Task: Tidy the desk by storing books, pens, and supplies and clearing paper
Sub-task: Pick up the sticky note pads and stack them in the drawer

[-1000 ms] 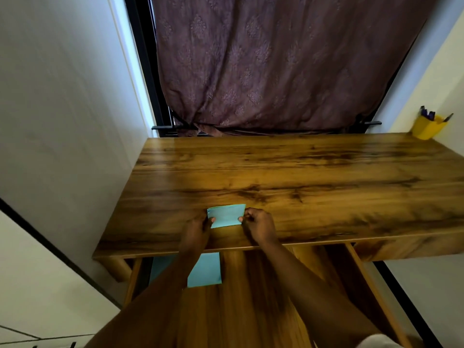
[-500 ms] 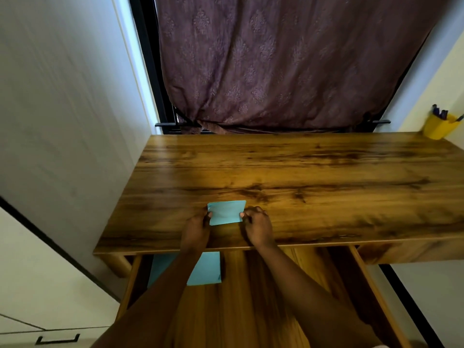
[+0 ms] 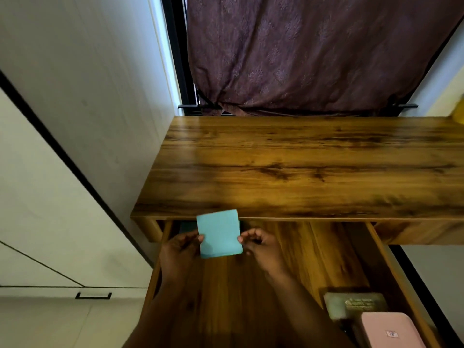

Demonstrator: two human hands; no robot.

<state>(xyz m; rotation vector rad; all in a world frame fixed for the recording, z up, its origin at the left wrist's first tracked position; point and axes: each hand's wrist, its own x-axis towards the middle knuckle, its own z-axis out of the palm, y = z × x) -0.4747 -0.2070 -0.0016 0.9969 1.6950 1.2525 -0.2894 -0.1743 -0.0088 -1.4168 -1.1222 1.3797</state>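
Since 1 s ago the blue paper square (image 3: 218,233) has come off the desk (image 3: 301,167) top & now hangs over the open drawer (image 3: 251,285), just in front of the desk's front edge, its top corner overlapping that edge in view. Both hands have pulled back w/ it. Left hand (image 3: 179,249) pinches the left edge and right hand (image 3: 261,247) pinches the right edge, both w/ fingertips only and the other fingers curled loosely. The square is held up off the drawer floor, tilted a bit. A sliver of darker teal (image 3: 187,226) shows behind it at the drawer's back left, prob. another sheet, can't tell for sure. Grey box (image 3: 355,306) & pink case (image 3: 391,331) sit at the drawer's near right, well apart from the hands. Risks, as I judge them: the grip is light, so if one side lets go early the paper could flutter & land skewed or standing on edge. If pushed in too high, its top could catch the desk edge & crease. If left propped up, closing the drawer could crumple it or jam it at the back.
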